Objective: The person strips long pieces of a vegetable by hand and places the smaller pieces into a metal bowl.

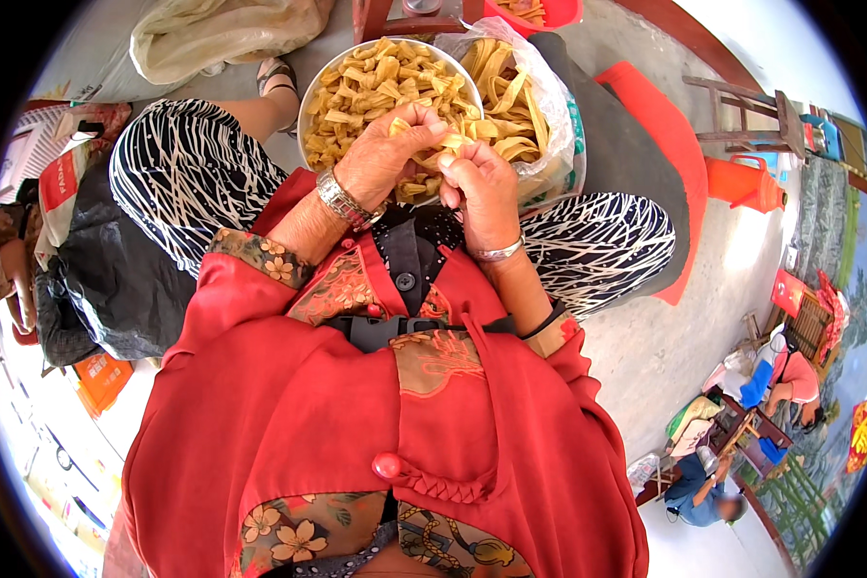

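My left hand [380, 159] and my right hand [484, 189] are close together over the near edge of a round bowl. Between their fingertips they pinch a soft yellow tofu-skin strip [456, 142], bent at the middle. Many knotted tofu-skin pieces [371, 87] fill the bowl [304, 114]. Right beside it, a clear plastic bag [559, 108] holds long, unknotted strips [511, 96]. Bracelets circle both wrists. My fingers partly cover the strip, so I cannot tell whether it is knotted.
A red basin [561, 17] with orange pieces sits beyond the bag. Pale plastic sacking [226, 39] lies far left, black plastic [116, 279] nearer. At right are a wooden stool [785, 125] and an orange container [742, 183]. Two people sit farther off, one in blue [698, 491].
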Demonstrator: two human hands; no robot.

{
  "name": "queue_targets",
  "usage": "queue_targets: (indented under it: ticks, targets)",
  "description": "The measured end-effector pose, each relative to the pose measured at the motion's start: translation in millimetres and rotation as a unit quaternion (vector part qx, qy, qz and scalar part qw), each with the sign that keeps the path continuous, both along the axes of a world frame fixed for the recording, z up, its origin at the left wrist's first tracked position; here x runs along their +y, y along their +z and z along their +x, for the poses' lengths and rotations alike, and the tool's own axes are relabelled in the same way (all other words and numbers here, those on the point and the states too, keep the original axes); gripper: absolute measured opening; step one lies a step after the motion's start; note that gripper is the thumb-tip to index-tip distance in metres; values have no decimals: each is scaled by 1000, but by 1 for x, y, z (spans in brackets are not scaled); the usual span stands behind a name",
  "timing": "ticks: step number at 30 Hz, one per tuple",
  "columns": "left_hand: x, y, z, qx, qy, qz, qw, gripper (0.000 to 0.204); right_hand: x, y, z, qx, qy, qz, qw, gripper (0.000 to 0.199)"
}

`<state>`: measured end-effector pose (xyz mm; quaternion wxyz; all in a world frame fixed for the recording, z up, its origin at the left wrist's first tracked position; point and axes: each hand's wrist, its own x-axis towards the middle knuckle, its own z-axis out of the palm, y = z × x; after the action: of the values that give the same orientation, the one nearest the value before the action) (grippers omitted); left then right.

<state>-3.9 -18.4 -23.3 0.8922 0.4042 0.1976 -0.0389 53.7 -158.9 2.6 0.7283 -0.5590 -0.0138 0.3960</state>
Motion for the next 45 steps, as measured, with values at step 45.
queue_targets:
  ticks: [45]
  targets:
    - [8,-13,-9,-104,3,27,994,26,-3,-23,-7,-298,41,-100,949,27]
